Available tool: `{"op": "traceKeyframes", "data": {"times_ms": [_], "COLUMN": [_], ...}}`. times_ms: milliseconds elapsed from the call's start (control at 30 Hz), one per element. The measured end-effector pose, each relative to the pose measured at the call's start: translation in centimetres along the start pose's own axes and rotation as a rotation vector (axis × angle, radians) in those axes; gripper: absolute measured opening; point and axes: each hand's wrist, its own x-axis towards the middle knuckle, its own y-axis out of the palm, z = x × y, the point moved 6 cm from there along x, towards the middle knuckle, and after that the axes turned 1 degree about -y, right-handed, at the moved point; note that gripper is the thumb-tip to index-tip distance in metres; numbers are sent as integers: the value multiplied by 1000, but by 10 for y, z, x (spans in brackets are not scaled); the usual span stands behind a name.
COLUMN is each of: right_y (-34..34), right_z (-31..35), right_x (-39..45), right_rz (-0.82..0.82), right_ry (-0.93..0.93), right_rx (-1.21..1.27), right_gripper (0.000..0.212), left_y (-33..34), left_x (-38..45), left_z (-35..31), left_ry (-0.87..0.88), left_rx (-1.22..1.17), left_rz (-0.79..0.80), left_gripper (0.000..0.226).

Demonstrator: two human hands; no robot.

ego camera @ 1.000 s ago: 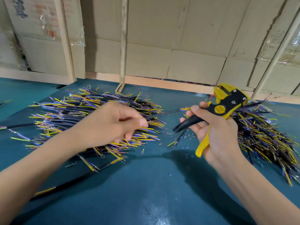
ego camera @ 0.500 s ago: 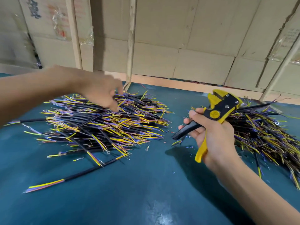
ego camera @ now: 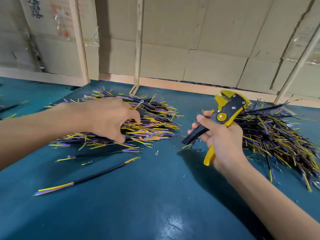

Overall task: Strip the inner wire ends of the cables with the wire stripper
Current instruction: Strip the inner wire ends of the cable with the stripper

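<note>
The left hand (ego camera: pixel 107 118) digs curled fingers (ego camera: pixel 121 137) into the cable pile (ego camera: pixel 155 118) toward the surface's far edge; whether they pinch one cable I cannot tell. The right hand (ego camera: pixel 223 137) grips the stripper (ego camera: pixel 225 115), handles apart. Risk: tangled ends may drag several cables out, or scatter the loose cable (ego camera: pixel 97 174) lying nearer the front edge.

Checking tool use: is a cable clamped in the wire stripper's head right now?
No. The wire stripper, gripped by the right hand, is held up with nothing in its head; the left hand reaches into the left cable pile.
</note>
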Motion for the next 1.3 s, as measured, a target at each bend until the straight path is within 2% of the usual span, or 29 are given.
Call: {"op": "traceKeyframes", "data": {"times_ms": [133,367,433,533,700,800,867,933,1000,1067,1133,1233,1300], "right_y": [1,1,0,-1,-4,-7,-8,-8,-9,-9,-10,-11,-11], "right_z": [-1,0,0,-2,-2,-1,-1,-1,0,-1,-1,-1,-1], "right_x": [0,0,1,1,1,3,4,4,4,5,6,6,5], "right_rz": [-3,-7,-6,-13,-22,-28,-26,-26,-31,-37,-44,-58,-64], "right_ry": [2,-5,-3,5,5,5,8,5,1,2,9,16,17], "right_rx": [-19,-43,-54,-67,-70,-54,-51,-61,-68,-73,-72,-72,-78], "right_gripper": [12,11,12,12,12,13,15,17,18,17,16,14,13], "left_y": [3,6,10,17,3,2,-1,-1,0,-3,-7,2,12], "left_x": [-1,0,4,7,-16,-30,-30,-28,-28,-31,-31,-23,-19], "left_z": [-13,-53,-63,-72,-51,-34,-24,-20,-18,-13,-4,0,-6], "left_ry": [61,90,78,73,275,253,168,73,-9,-84,-178,-212,-172], "left_rx": [55,-33,-6,8,-508,-538,-391,-265,-367,-478,-399,-201,-243], "left_rz": [-45,-306,-332,-349,-290,-221,-271,-284,-277,-349,-414,-308,-234], "left_gripper": [60,53,60,85,103,89,71,70,72,72,66,49,39]}}
